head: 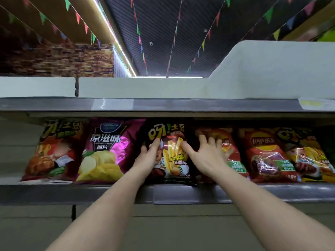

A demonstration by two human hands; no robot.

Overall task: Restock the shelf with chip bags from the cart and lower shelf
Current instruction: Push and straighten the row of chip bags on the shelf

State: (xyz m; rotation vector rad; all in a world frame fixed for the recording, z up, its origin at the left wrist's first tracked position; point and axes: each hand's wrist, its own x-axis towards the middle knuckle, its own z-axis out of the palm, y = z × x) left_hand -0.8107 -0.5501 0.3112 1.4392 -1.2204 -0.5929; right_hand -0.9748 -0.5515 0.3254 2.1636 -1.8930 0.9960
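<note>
I'm looking up at a grey metal shelf [54, 193] w/ a pale back panel; its front lip runs across the view at 6 o'clock of the bags. A second shelf edge [163, 105] sits above at 12 o'clock, carrying a clear price strip and a yellow tag [314, 103] at far 3 o'clock, text too blurred to read. Overhead: dark slatted ceiling, strings of coloured pennant flags [139, 39], a bright light strip [116, 38] toward 11 o'clock, and a brick-pattern wall at 10 o'clock.

Bags stand in a row, upright, touching side to side. From 9 o'clock: an orange bag [52, 151] w/ partly blurred yellow characters ending in "土豆"; a purple bag [108, 149] reading "原滋味 薯片" over pictured chips; the black fries bag [172, 156] at centre marked "呀!土豆"; a red Lay's bag [233, 154] partly hidden; another red Lay's bag [266, 153] w/ logo "Lay's 乐事" and a green "-50" patch; a yellow-orange bag [311, 156] at 3 o'clock, lettering blurred.

Left hand [149, 156]: fingers straight, laid flat on the black fries bag's left side. Right hand [208, 154]: fingers spread wide, thumb on the black bag's right side, remaining fingers over the neighbouring red Lay's bag. Neither pinches anything.
</note>
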